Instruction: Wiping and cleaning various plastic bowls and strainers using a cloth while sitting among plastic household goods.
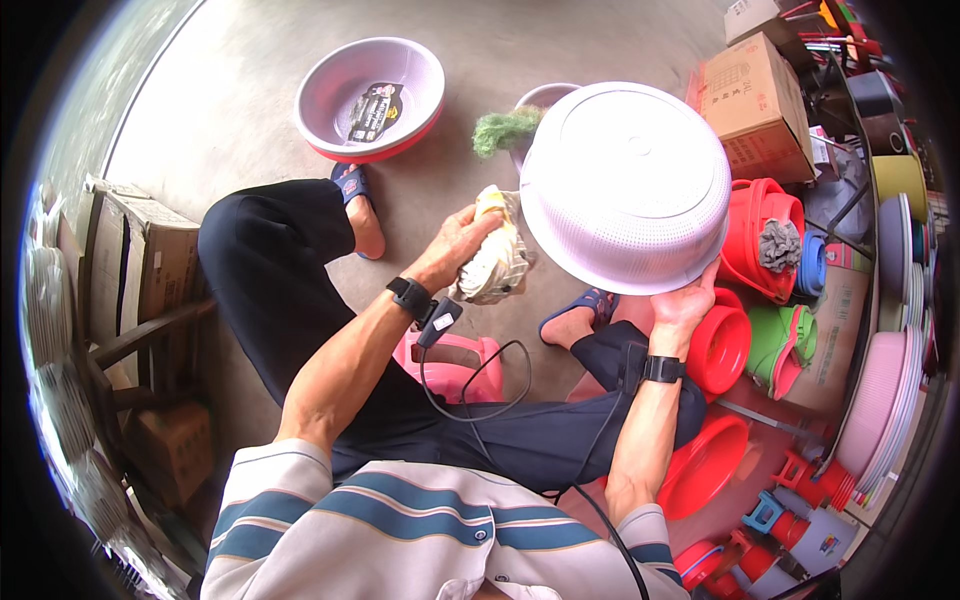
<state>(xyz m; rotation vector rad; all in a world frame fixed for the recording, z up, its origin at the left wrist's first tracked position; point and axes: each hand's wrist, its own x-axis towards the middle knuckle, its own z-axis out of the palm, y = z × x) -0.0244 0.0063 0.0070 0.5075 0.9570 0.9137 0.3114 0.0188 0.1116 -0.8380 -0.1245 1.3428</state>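
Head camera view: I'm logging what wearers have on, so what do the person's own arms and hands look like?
The left hand and right hand wear no gloves. A black left wristband has a small dark box with a white label beside it, and a thin dark cable loops from the box. The right wristband is black too. The short sleeves are pale with teal stripes.

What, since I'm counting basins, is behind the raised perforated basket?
Behind the basket, part of a pale basin shows at upper left, with green mesh overlapping it. The rest, including any contents, is covered.
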